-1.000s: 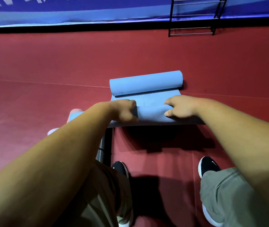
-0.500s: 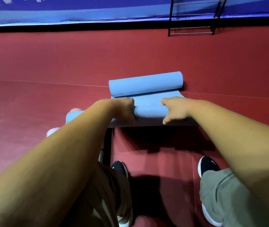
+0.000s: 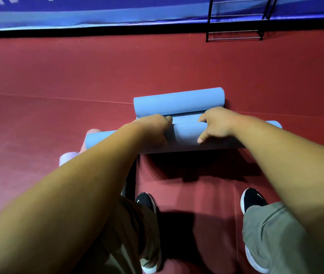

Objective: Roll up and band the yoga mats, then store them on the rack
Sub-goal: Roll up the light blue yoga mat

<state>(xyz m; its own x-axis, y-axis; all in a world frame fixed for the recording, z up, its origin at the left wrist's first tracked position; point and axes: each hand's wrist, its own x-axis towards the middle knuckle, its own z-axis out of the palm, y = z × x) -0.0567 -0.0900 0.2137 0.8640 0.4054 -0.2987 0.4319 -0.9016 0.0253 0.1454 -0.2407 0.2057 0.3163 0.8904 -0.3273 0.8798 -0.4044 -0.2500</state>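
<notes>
A blue yoga mat lies on the red floor, rolled from both ends. The near roll [image 3: 184,135] has a ribbed surface and runs left to right under my hands. My left hand [image 3: 153,128] grips it with curled fingers at the left of centre. My right hand [image 3: 216,123] grips it at the right of centre, thumb hanging down its front. The far roll [image 3: 179,104] is smooth and lies just beyond, with only a thin strip of flat mat between the two rolls.
A black metal rack [image 3: 236,18] stands against the blue wall padding [image 3: 98,14] at the far right. Pale rolled mat ends [image 3: 68,157] and a dark post [image 3: 130,178] sit at my left. My two black shoes [image 3: 253,198] stand behind the mat.
Both hands have pushed the near roll away from me, so it has grown thicker and closed most of the gap to the far roll.
</notes>
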